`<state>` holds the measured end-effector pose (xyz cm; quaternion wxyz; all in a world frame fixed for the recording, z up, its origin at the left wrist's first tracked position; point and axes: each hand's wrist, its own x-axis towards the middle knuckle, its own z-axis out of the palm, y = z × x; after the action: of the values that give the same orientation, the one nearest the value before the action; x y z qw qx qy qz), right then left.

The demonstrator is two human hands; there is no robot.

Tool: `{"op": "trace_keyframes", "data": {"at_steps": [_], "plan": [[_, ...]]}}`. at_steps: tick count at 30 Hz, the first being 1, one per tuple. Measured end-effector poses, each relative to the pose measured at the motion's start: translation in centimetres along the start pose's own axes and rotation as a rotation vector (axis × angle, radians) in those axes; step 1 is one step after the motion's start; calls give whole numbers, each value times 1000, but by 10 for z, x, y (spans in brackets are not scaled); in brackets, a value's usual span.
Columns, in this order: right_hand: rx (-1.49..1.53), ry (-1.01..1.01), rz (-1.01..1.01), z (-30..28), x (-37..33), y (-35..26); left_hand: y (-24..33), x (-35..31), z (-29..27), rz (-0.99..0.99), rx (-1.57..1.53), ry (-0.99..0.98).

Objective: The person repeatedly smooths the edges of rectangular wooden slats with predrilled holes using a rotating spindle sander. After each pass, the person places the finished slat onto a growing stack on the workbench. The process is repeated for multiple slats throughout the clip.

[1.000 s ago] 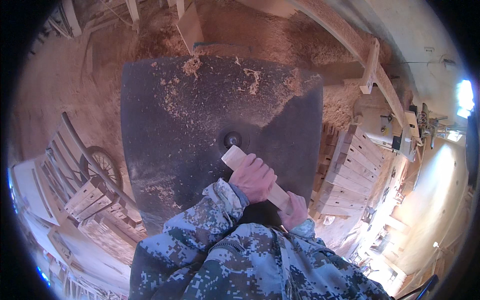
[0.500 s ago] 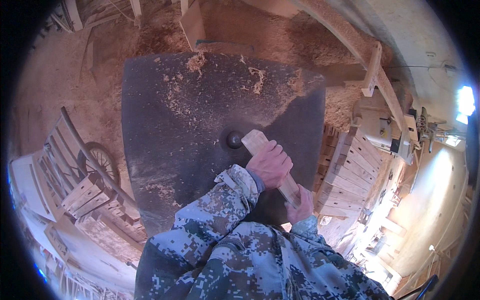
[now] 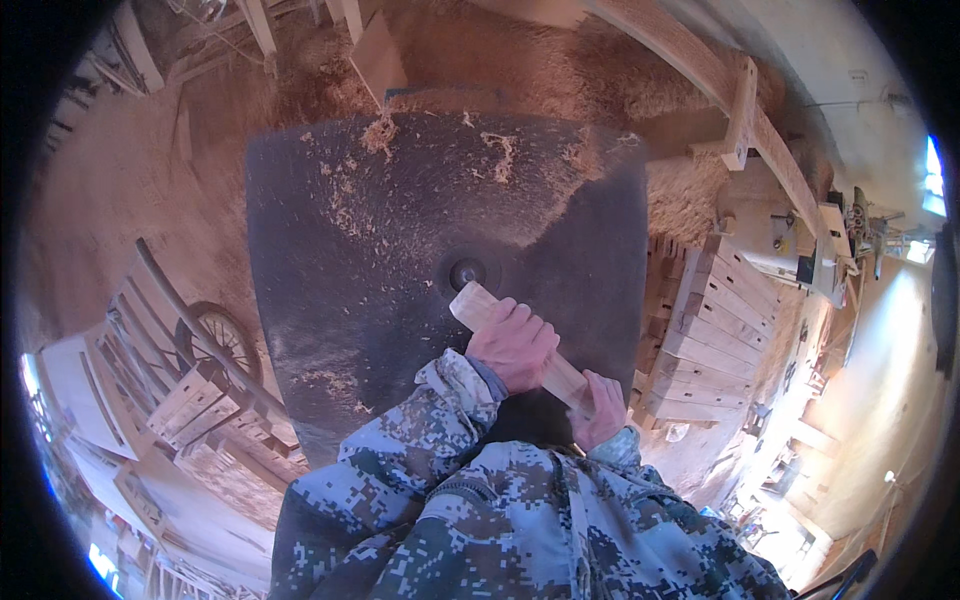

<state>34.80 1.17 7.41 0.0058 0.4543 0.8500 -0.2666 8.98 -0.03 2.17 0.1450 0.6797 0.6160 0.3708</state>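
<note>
My left hand [image 3: 513, 345] is wrapped over the upper part of a pale wooden block [image 3: 471, 304], a long squared piece lying at a slant. Lower and to the right, my right hand [image 3: 600, 411] grips the block's near end. The block's far end is close to a round metal spindle [image 3: 467, 273] that stands in the middle of a dark, flat machine table [image 3: 380, 250]. Whether wood and spindle touch, I cannot tell. Wood shavings [image 3: 498, 155] lie scattered over the table's far half.
On the right, beside the table, a stack of slotted timbers [image 3: 706, 345] rises near its edge. A spoked wheel [image 3: 222, 338] and a barred cart frame stand at the left, near more cut timbers [image 3: 205, 405]. Sawdust [image 3: 560, 75] covers the ground beyond; a long beam [image 3: 680, 50] slants across the upper right.
Both hands still hold the wooden block. Its far end has shifted left and a little nearer to me, now just below the spindle. The view has also turned slightly.
</note>
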Motion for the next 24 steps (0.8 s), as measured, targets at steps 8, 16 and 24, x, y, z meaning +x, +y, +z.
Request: {"op": "trace_keyframes", "data": {"at_steps": [8,16,24], "plan": [[261,-187,75,-18,-4,18,9,-53,-46,-147,76,274],[60,122,-17,-40,-52,105,3,-77,-25,-597,-13,389],[172,273,92,-46,-96,165,-14,-39,22,-713,148,602]]}}
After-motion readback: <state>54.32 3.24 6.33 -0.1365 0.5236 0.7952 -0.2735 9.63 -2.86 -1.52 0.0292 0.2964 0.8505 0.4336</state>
